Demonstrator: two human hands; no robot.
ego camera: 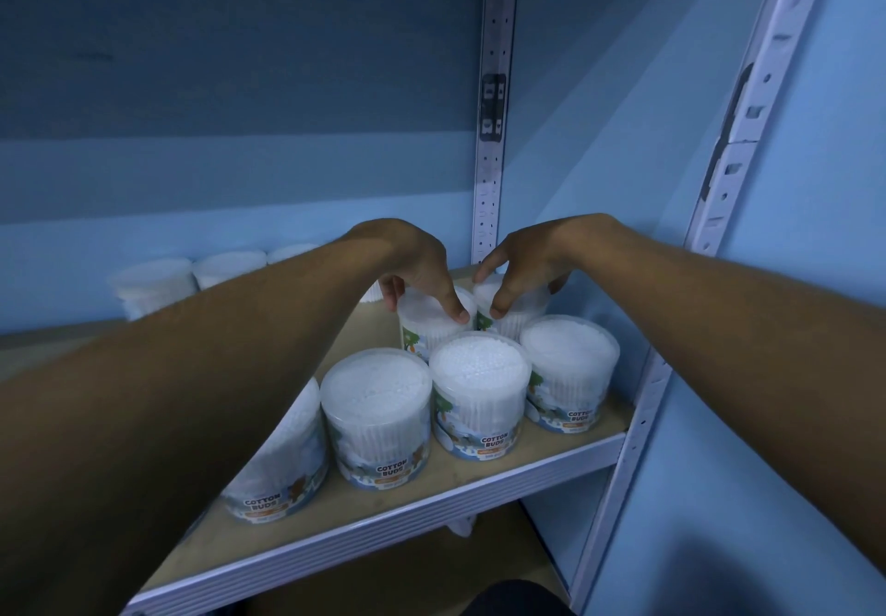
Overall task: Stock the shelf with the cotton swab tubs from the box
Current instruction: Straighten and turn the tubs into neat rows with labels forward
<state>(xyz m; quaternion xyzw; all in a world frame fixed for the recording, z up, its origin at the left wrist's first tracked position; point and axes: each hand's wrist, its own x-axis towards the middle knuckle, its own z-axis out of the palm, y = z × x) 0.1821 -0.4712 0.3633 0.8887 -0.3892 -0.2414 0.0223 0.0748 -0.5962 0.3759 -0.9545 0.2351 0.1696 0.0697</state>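
Note:
Both arms reach over a wooden shelf (479, 469) with a white front edge. My left hand (417, 265) grips the lid of a clear cotton swab tub (426, 328) from above, thumb on its near rim. Just right of it, my right hand (522, 260) grips a second tub (515, 316) the same way, close to the shelf's back right corner. In front of them stands a row of several more tubs labelled "Cotton Buds", among them a middle tub (479, 390), one to its right (570, 371) and one to its left (376, 414). My left forearm partly hides the leftmost tub (287, 476).
More tubs (158, 280) stand along the back wall at the left. White perforated uprights rise at the back (494, 102) and at the right front (748, 112). A blue wall closes the right side. A lower shelf (431, 577) shows beneath. The box is out of view.

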